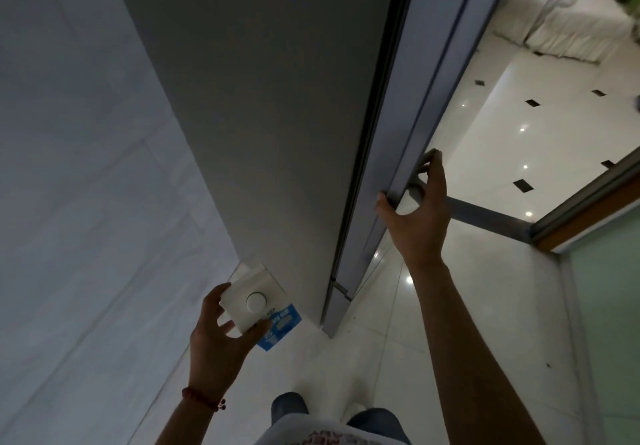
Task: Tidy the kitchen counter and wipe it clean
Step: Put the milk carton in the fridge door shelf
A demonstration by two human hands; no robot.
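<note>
A tall grey cabinet door stands ajar over the glossy white tiled floor. The right hand curls around the door's edge, thumb on the near face. Lower left, the left hand grips a white-and-blue carton with a round white cap; its blue print is blurred, unreadable.
</note>
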